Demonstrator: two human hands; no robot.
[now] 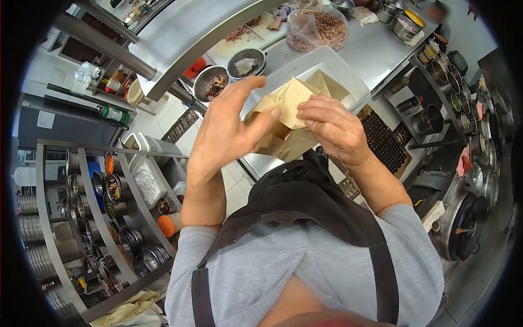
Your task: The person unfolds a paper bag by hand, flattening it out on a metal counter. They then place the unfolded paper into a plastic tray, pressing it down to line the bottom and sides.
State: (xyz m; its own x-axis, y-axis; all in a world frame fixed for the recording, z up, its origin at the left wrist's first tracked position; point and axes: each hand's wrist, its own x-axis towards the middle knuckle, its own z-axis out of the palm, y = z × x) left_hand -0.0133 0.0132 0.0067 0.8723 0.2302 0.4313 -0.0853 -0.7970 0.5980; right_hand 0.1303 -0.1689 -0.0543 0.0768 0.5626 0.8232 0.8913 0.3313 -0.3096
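Using the clear, rectangular plastic tub (342, 71) as reference, going left to right.

Far left of tub, across the floor: grey metal rack (48, 212), loaded with steel pans and inserts. Shelving presumably keeps them off the bench.

Left of tub, on the near side: round steel bowl (211, 83), dark scraps in it. Next to it, closer to tub: second round steel bowl (246, 62), pale crumpled stuff inside, too small to ID. Both probably parked there to be in reach.

Left hand (234, 128): at tub's left edge, fingers and thumb spread, gripping nothing. Thumb over the sheet; can't tell if it touches.

Tan, paper-like folded sheet (294, 98): in front of me, over tub's near part. Held up at the folds, likely so they don't collapse.

Beyond tub: clear plastic bag (321, 30) of brown chopped bits, on the steel bench (389, 57). Bag probably contains the loose bits.

Right hand (335, 128): near tub's right side, fingertips bunched and pinching the sheet's right part. Thumb hidden. Reads as the steadying grip. Hands apart, sheet between.
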